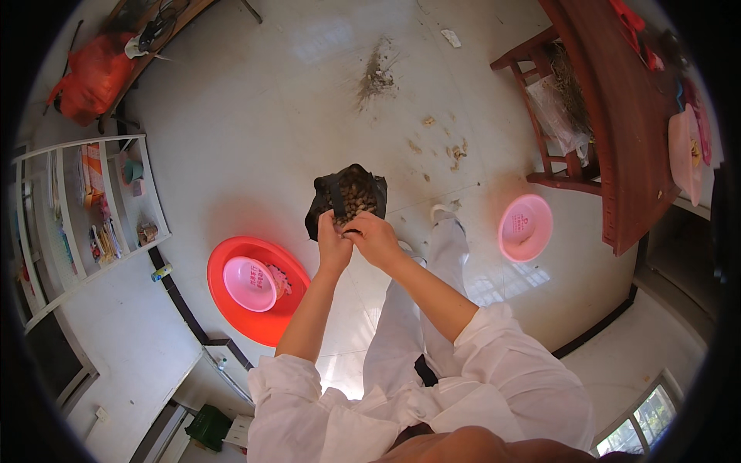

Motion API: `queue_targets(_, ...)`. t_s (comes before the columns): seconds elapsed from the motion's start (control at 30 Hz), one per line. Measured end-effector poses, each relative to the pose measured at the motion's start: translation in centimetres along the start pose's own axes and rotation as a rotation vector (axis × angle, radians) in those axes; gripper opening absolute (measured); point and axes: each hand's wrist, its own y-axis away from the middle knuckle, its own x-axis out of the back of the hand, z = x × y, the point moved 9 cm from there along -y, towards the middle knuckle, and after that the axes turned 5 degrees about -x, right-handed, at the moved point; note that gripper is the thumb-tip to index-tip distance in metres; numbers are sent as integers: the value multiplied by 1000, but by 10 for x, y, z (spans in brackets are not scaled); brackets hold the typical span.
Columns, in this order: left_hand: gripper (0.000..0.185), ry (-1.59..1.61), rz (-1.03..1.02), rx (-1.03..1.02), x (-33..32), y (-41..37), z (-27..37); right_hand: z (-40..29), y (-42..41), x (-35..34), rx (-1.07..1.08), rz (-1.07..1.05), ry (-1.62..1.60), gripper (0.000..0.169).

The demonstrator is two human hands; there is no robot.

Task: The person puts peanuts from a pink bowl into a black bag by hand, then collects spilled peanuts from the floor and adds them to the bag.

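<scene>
A black bag (pixel 317 215) stands open in front of me, filled with many small brown nut-like pieces (pixel 356 197), perhaps peanuts in their shells. A black strap (pixel 337 195) crosses its opening. My left hand (pixel 334 246) is at the bag's near rim, its fingers closed on the rim or strap. Close beside it, my right hand (pixel 373 237) pinches a bit of black material, seemingly the bag's edge or handle. The fingertips of both hands nearly meet, and what lies between them is partly hidden.
At lower left a red basin (pixel 223 260) holds a pink basin (pixel 231 278). Another pink basin (pixel 535 202) is on the floor at right, near a reddish wooden table (pixel 625 144). A white shelf (pixel 156 202) stands left. Debris (pixel 379 78) and pale scraps (pixel 456 153) lie on the floor.
</scene>
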Motion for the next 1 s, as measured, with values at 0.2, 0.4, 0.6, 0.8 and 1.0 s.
queue_targets(0.2, 35, -2, 95, 80, 78, -87, -52, -22, -67, -20, -108, -81, -327, 24)
queue_targets(0.4, 39, -289, -192, 2, 122, -175, -65, 68, -106, 4, -338, 113, -216, 25)
queue_targets(0.6, 43, -348, -241, -112, 137, -266, -92, 116, -123, 23, -480, 187, -84, 25)
queue_targets(0.8, 51, -417, -383, -83, 139, -331, -129, 138, -127, 0, -699, 319, -185, 24)
queue_targets(1.0, 52, -655, -284, -14, 134, -376, -178, 142, -128, -53, -777, 368, -266, 23)
